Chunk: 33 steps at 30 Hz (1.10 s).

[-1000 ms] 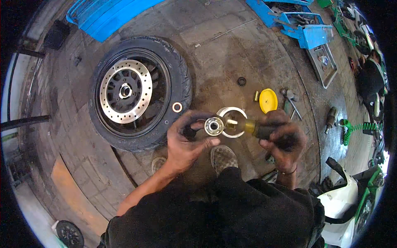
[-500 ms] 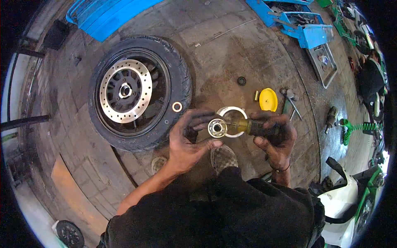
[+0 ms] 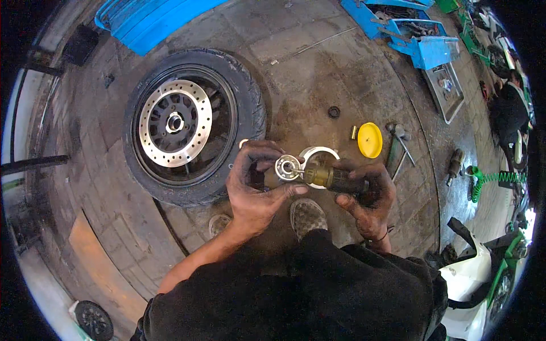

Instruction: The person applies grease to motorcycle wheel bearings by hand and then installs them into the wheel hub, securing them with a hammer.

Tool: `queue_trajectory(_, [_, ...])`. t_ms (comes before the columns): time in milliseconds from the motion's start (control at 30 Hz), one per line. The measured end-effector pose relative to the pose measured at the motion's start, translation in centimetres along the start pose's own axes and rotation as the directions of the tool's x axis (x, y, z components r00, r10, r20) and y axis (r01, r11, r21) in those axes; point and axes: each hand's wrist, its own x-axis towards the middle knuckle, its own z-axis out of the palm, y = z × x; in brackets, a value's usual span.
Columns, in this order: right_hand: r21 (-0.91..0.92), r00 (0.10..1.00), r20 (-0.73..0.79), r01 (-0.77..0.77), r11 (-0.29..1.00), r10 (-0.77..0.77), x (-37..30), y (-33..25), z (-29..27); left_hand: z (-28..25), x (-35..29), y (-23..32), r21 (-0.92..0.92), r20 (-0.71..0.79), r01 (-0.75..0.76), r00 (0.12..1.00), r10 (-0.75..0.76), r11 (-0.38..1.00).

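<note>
Holding tight with both sides, you bend your left hand (image 3: 250,184) round a shiny bearing (image 3: 280,167), thumb below and fingers above, and wrap your right hand (image 3: 372,196) round the back end of a dark tool (image 3: 324,177). Both hands close as far as these things let them.

The dark tool is the longer one. It runs left to right, and its thin tip points left, at the bearing. Whether the tip touches, you cannot tell. The shiny bearing is a short ring, with its flat face and hole turned up to you. You hold both up in front of you, right of the big wheel (image 3: 250,102).

Count from big to small: one big wheel, lying flat; one silver disc (image 3: 205,116) on it; two shoes (image 3: 307,219); one white rim (image 3: 310,152) behind the tool; one yellow lid (image 3: 370,141); one black ring (image 3: 330,112); one tiny gold tube (image 3: 353,132) beside the lid.
</note>
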Motion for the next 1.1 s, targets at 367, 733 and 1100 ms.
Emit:
queue_trajectory(367, [-0.002, 0.992, 0.001, 0.125, 0.992, -0.125, 0.2, -1.0, -1.3, -0.3, -0.4, -0.2, -0.133, 0.036, 0.059, 0.998, -0.055, 0.989])
queue_trajectory(733, [0.339, 0.901, -0.114, -0.360, 0.869, 0.418, -0.3, -0.1, 0.8, 0.0, -0.4, -0.4, 0.112, 0.048, -0.129, 0.991, 0.124, 0.985])
queue_trajectory(1100, [0.228, 0.882, -0.208, -0.377, 0.898, 0.423, 0.1, 1.1, -1.7, -0.3, -0.4, -0.9, -0.023, -0.042, -0.084, 0.996, 0.083, 0.996])
